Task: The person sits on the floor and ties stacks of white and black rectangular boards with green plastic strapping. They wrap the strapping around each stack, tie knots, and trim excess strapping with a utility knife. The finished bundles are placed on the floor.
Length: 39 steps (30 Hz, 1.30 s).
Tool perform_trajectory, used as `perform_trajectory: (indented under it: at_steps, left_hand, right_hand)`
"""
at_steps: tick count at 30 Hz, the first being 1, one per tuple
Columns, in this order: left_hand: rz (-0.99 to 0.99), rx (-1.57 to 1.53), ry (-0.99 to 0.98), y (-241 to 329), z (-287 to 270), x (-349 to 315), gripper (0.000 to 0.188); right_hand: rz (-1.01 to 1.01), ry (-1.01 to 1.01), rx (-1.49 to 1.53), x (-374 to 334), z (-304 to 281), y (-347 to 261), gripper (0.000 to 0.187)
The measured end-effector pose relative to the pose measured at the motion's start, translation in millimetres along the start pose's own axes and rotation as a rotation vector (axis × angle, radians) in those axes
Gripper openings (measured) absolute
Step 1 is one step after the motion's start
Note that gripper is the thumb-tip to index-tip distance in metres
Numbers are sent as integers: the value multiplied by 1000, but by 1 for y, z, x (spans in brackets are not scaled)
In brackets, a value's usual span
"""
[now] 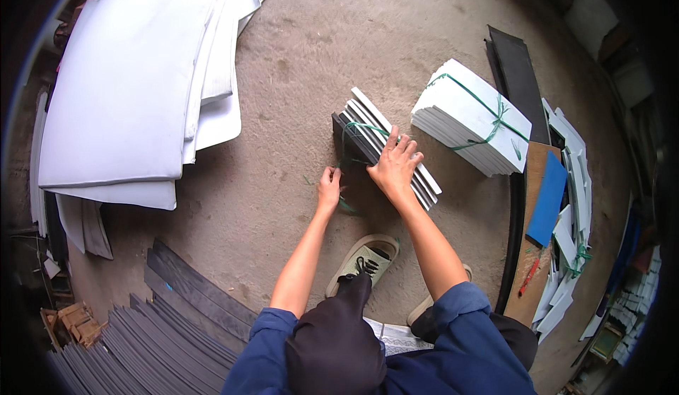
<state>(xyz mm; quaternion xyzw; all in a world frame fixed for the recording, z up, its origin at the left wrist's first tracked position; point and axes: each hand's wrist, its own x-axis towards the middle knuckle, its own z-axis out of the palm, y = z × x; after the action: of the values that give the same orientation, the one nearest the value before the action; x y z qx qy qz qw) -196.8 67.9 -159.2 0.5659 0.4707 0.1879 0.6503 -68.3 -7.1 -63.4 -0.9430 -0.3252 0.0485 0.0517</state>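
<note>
A small bundle of black and white boards (385, 140) stands on edge on the floor in front of me, tilted slightly in the view. Green plastic twine (368, 125) loops around its far end. My right hand (396, 163) grips the bundle from above, fingers over the white boards and thumb toward the black side. Close to the bundle's left side, my left hand (329, 187) is closed in a pinch on the twine, and loose green ends show beside its fingers. Just right of the bundle sits a larger stack of white boards (470, 118), tied crosswise with green twine.
Large white sheets (127, 84) are piled at the left. Dark grey strips (159, 345) lie at the lower left. On the right are a long black strip (513, 70), a brown board (535, 211), a blue piece (547, 198), a red cutter (529, 277) and white offcuts (580, 172).
</note>
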Motion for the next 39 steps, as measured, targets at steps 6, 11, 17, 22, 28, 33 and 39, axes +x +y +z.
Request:
perform_trajectory:
  at_steps: [6,11,17,22,28,33,39]
  left_hand:
    - [-128,-82,-156,14,6,-7,21]
    - [431,122,-97,52,1,-4,32]
    - [770,295,-348,96,12,-32,39]
    - [737,298,-449,63,20,-34,40]
    - [952,442,-468,39,33,-42,44]
    - [935,486,-507,57,49,-42,52]
    - [915,266,-545,137,34,-48,46]
  right_hand:
    - [48,-5,128,5,-18,19,99]
    - [-95,178,588,-11,-53,39,108]
    - [-243,394,940,-39,-40,68,108]
    - [-331,309,1014,-48,1,87,109]
    - [-469,-10,836,-73,45,138,89]
    - [-320,133,887,-73,64,148,96]
    - [74,376,1201,-86,7,68,101]
